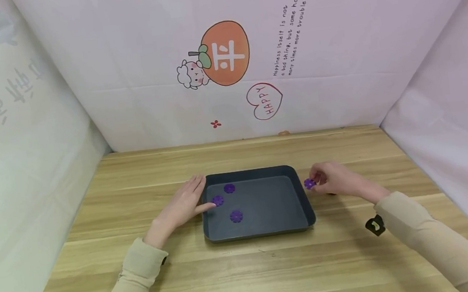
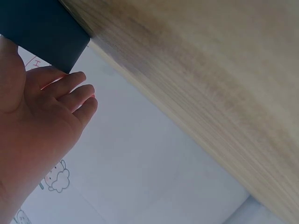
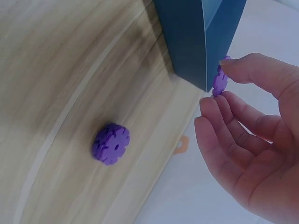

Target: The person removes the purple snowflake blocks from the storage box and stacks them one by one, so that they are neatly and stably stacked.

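Observation:
A dark blue-grey rectangular tray (image 1: 266, 205) lies on the table. At its left side my left hand (image 1: 184, 202) holds the wall, thumb over the rim and fingers along the outside. That thumb tip overlaps a purple snowflake building disc (image 1: 218, 200) in the tray; two more purple discs, one near the back (image 1: 229, 188) and one nearer the front (image 1: 236, 216), lie flat inside. Just beyond the right wall, my right hand (image 1: 335, 180) pinches a purple disc (image 3: 220, 80) between thumb and forefinger. Below this hand, a short stack of purple discs (image 3: 111, 143) sits on the table, mostly hidden in the head view.
The wooden table (image 1: 257, 278) runs back to a white printed cloth (image 1: 144, 79) hanging upright. More white cloth stands at the left (image 1: 15, 166) and right (image 1: 449, 92). A small black device (image 1: 375, 225) shows at the right cuff.

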A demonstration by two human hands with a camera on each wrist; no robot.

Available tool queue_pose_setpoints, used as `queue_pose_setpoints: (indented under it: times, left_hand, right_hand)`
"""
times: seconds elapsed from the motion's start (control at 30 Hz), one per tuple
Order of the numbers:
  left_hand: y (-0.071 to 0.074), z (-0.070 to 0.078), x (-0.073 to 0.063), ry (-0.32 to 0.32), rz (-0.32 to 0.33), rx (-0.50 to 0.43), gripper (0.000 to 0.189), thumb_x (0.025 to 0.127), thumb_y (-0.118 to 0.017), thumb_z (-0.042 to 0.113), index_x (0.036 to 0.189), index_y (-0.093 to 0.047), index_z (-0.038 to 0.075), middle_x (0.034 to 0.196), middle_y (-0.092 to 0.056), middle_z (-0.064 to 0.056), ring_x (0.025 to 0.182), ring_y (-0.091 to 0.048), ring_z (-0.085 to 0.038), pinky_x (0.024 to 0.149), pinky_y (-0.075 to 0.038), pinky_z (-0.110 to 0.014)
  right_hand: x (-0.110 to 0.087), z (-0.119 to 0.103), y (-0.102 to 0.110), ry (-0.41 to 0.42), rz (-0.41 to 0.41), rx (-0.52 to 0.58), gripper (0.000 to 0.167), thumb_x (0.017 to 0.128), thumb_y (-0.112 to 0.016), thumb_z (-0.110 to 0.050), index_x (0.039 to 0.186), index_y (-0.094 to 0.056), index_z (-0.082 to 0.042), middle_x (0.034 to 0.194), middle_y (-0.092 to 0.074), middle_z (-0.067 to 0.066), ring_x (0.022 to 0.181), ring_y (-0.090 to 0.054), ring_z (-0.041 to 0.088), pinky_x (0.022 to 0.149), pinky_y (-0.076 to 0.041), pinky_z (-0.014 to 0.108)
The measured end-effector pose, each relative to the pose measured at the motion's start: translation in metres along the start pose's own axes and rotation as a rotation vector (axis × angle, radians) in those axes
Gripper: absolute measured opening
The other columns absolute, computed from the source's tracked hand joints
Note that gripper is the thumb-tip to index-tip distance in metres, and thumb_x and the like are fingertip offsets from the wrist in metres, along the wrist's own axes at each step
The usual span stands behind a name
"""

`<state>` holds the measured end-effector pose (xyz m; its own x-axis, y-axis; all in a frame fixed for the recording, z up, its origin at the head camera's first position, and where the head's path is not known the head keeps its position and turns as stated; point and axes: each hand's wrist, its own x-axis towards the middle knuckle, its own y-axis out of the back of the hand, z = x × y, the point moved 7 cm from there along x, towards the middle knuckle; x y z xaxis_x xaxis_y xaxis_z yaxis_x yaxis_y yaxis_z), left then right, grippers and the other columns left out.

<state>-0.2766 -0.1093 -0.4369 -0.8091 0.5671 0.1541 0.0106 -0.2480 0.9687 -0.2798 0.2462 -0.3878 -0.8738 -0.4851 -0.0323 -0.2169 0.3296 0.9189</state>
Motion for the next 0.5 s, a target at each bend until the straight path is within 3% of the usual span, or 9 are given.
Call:
queue_pose_setpoints:
  times: [0.5]
  left_hand:
    - [0.004, 0.003, -0.002, -0.013, 0.016, 0.007, 0.082, 0.094, -0.063, 0.047, 0.147, -0.038, -0.011, 0.152, -0.04, -0.029, 0.144, -0.037, -0.044, 0.119, -0.035, -0.055]
  right_hand:
    - [-0.011, 0.02, 0.008, -0.077, 0.001, 0.001, 0.019, 0.083, -0.076, -0.01, 0.096, -0.067, 0.0, 0.088, -0.072, 0.009, 0.077, -0.065, 0.013, 0.065, -0.055, 0.024]
